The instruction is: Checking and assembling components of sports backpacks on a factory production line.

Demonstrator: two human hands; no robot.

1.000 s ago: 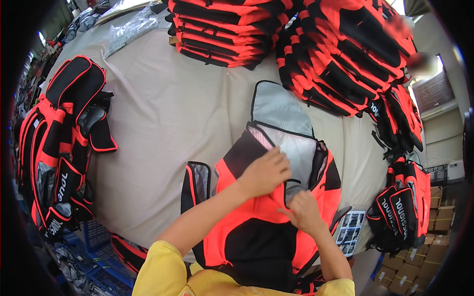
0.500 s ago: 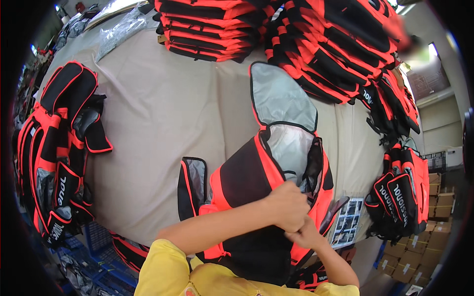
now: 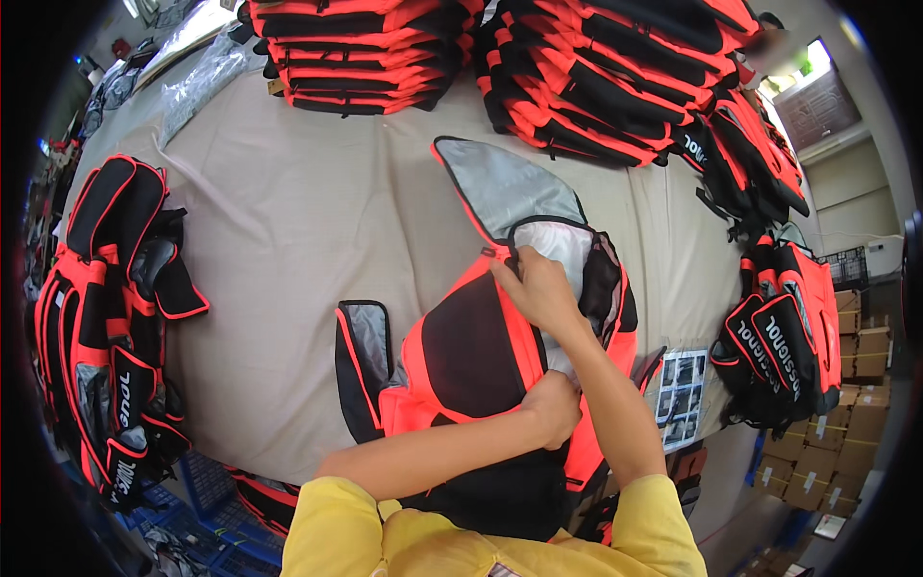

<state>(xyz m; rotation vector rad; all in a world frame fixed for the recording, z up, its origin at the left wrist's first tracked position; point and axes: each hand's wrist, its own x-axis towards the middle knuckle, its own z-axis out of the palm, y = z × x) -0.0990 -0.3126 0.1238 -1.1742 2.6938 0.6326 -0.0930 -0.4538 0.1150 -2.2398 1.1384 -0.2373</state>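
Note:
A red and black backpack (image 3: 471, 346) lies on the table in front of me, its main opening unzipped. The grey-lined top flap (image 3: 514, 188) is folded back, away from me. My right hand (image 3: 540, 290) reaches to the far left rim of the opening, near the flap's fold. Its thumb lies outside the rim and its fingers curl inside, closed on the edge. Lower down, my left hand (image 3: 556, 409) makes a fist at the near end of the opening, gripping the backpack's edge. A side pocket (image 3: 367, 356) stands out on the left, showing grey lining.
Stacks of similar backpacks (image 3: 365, 58) (image 3: 606, 87) stand along the far side. Another backpack (image 3: 96, 317) lies at the left, and more (image 3: 784, 337) at the right. A picture sheet (image 3: 681, 399) lies near the right edge. Clear plastic (image 3: 202, 87) is at the far left; cartons (image 3: 827, 433) stand beyond.
My right hand has left the near end beside my left hand and moved up to the far rim. The flap now leans further left. My left hand has lowered slightly.

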